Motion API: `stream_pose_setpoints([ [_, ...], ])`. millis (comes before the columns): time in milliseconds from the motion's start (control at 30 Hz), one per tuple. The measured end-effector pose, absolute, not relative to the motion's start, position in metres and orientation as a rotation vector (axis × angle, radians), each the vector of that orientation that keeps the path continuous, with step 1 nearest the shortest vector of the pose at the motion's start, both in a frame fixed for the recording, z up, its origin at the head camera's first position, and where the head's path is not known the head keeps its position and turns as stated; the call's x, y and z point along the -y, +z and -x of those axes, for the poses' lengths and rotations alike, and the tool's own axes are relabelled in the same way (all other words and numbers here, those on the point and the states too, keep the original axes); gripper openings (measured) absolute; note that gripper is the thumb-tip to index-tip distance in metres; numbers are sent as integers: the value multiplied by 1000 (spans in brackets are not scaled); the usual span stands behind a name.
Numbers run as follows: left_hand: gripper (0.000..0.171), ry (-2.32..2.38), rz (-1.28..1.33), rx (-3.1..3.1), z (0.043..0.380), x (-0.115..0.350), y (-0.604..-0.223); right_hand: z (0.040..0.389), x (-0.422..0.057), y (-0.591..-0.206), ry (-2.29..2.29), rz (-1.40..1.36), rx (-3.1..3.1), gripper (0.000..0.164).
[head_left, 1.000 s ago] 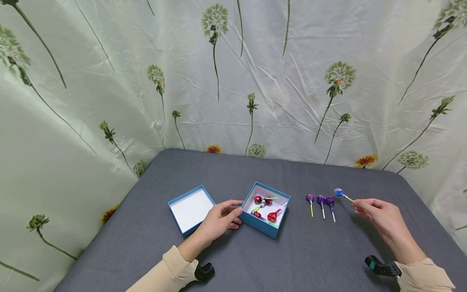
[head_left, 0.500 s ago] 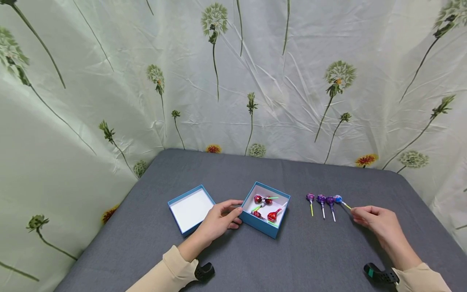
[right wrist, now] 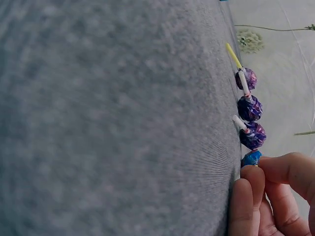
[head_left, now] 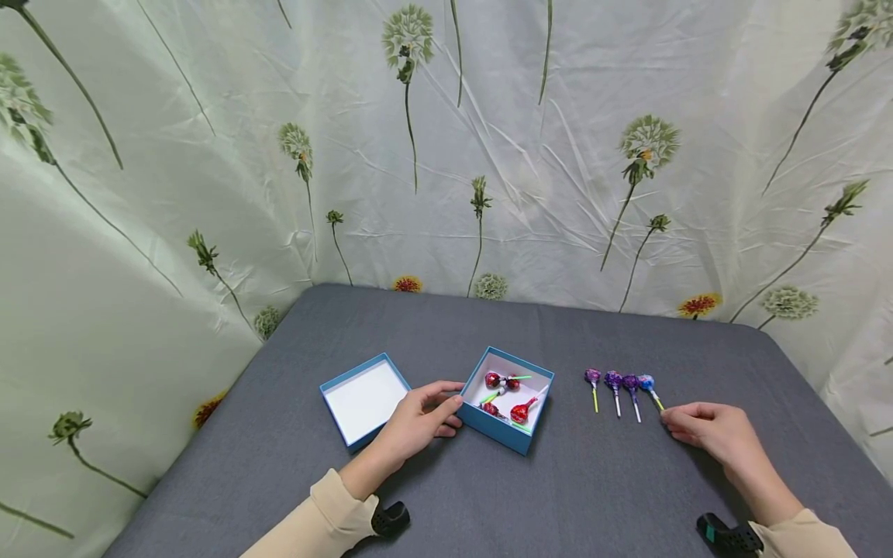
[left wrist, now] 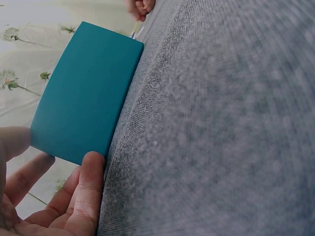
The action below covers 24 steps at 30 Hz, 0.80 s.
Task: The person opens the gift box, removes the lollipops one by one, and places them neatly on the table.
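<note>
My left hand (head_left: 418, 422) holds the near left corner of an open blue box (head_left: 497, 431) with a white inside. In the left wrist view, its fingers and thumb touch the blue wall (left wrist: 88, 93). Several red-wrapped lollipops (head_left: 521, 412) with green or pale sticks lie in the box. My right hand (head_left: 715, 434) pinches the yellow-green stick of a blue-wrapped lollipop (head_left: 646, 382), whose head is at the right end of a row. To its left lie three purple-wrapped lollipops (head_left: 614, 380), sticks toward me. In the right wrist view, fingers partly cover the blue lollipop (right wrist: 251, 158).
The blue-edged lid (head_left: 366, 397), white inside up, lies left of the box, behind my left forearm. Grey cloth (head_left: 572, 496) covers the table. Behind it hangs a pale curtain (head_left: 537, 155) printed with flowers.
My right hand has moved left and toward me, bringing the blue lollipop down beside the purple ones, with its stick turned more toward me. My left hand and the box have stayed put.
</note>
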<state>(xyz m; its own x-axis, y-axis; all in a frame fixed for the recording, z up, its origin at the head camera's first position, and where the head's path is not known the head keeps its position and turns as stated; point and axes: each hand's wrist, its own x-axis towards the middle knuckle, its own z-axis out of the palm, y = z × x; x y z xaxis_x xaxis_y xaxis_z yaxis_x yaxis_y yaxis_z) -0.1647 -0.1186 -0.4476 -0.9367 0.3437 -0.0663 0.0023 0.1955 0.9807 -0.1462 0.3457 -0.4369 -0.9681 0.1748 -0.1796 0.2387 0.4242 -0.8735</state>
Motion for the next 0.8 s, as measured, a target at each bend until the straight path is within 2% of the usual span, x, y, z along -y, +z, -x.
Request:
stream_pose_setpoints([
  [800, 40, 1823, -325, -2204, 165, 117, -448, 150, -342, -435, -1474, -310, -2623, 20],
])
